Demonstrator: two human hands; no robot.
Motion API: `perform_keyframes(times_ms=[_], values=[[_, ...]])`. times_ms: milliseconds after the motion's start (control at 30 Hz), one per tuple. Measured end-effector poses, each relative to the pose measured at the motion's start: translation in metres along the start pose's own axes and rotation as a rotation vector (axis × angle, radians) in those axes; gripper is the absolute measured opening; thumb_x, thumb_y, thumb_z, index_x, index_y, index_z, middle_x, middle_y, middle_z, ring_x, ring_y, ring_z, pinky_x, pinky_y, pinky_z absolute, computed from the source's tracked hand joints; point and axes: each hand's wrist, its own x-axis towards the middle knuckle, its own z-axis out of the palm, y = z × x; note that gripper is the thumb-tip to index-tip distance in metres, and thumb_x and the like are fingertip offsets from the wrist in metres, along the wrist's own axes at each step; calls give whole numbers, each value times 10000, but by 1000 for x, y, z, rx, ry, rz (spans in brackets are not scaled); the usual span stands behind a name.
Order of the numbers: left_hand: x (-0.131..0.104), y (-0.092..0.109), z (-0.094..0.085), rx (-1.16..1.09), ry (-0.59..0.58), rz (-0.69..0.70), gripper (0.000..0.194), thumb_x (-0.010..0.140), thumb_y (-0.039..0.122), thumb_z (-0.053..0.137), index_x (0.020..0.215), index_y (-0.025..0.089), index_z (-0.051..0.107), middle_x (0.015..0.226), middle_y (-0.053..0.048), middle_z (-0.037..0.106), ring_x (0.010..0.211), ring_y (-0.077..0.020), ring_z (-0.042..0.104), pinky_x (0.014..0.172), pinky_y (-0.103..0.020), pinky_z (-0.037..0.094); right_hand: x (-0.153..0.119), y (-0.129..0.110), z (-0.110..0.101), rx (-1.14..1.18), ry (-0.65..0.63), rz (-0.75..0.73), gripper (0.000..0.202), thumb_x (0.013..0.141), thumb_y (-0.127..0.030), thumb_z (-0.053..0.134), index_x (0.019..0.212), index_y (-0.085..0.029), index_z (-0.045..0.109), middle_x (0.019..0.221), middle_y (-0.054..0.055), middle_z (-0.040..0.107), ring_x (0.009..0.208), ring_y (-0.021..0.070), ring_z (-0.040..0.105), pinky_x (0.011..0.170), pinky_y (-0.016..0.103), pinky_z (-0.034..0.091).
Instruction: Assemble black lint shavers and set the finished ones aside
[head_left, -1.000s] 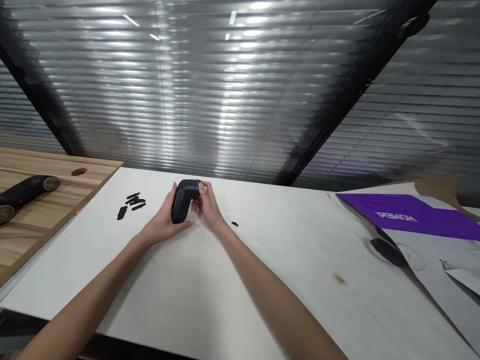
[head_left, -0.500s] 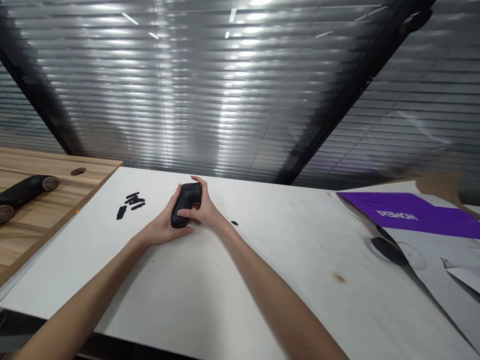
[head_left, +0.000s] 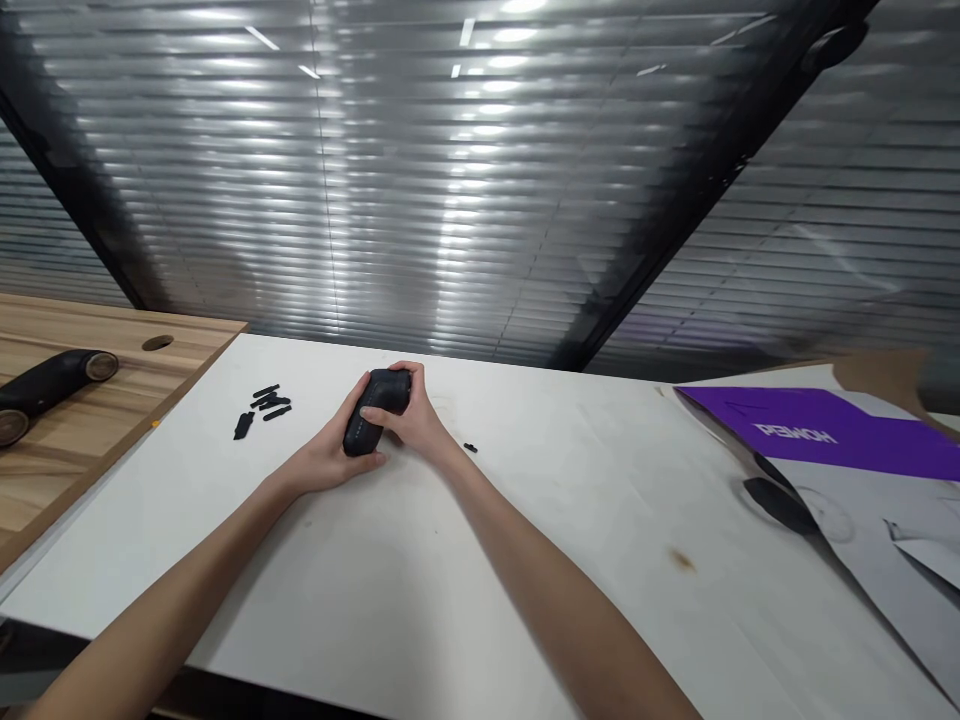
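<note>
Over a white counter [head_left: 615,500], left hand [head_left: 328,456] and right hand [head_left: 416,420], fingers [head_left: 384,417] clamped on bent black device [head_left: 389,386], black pieces [head_left: 244,426] nearby.

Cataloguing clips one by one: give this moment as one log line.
left hand: holds black device | right hand: holds same device | white tabletop: small black pieces left of hands

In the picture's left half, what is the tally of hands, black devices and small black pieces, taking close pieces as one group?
Hands: 2 (left hand, right hand)
Black devices: 2 (held bent device, round-ended device on wooden surface)
Group of small black pieces: 1
Lone small black piece: 1
Total: 6
</note>
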Motion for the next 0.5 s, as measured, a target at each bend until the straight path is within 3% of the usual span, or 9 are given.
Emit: perform_keyframes(times_ms=[333, 500], values=[[1, -3, 3, -2, 19, 15, 1072, 896, 433, 777, 1713, 331, 91, 1739, -115, 296, 1605, -353, 274, 1251, -471, 375, 1, 0, 2, 20, 27, -17, 645, 747, -422, 876, 1200, -316, 429, 1091, 4, 587, 962, 198, 617, 816, 359, 543], [3, 5, 1, -79, 42, -39, 1102, 856, 456, 820, 1704, 354, 124, 1710, -118, 354, 1558, -366, 371, 1203, -465, 442, 3, 3, 4, 16, 7, -7, 725, 811, -459, 838, 1395, -331, 428, 1115, 23, 614, 994, 206, 627, 882, 372, 548]])
